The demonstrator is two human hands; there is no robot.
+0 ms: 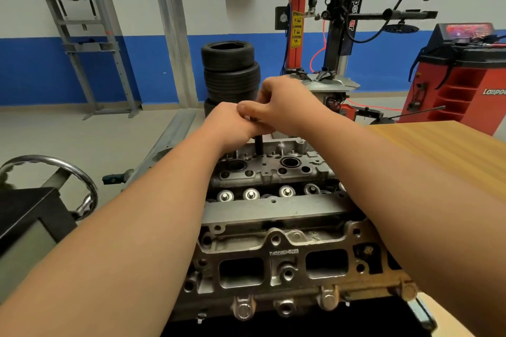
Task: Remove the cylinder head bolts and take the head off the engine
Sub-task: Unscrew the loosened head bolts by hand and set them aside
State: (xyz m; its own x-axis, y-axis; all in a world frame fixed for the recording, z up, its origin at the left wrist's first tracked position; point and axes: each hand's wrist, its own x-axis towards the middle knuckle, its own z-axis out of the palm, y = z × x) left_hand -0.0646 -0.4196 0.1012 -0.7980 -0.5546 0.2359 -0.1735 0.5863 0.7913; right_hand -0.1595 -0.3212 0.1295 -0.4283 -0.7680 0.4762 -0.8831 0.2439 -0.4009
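The grey aluminium cylinder head (pixel 273 210) sits on the engine in front of me, its valve tops and open ports showing. A black tool shaft (pixel 258 145) stands upright in a bolt hole at the head's far side. My left hand (pixel 230 120) and my right hand (pixel 284 102) are both closed around the top of this shaft, pressed together above the head. The tool's upper end is hidden inside my hands. The bolt itself is not visible.
A wooden tabletop (pixel 443 150) lies to the right of the engine. A chrome handwheel (pixel 54 172) and a dark stand are at the left. Stacked tyres (pixel 231 71), a tyre changer (pixel 328 35) and a red wheel balancer (pixel 465 76) stand behind.
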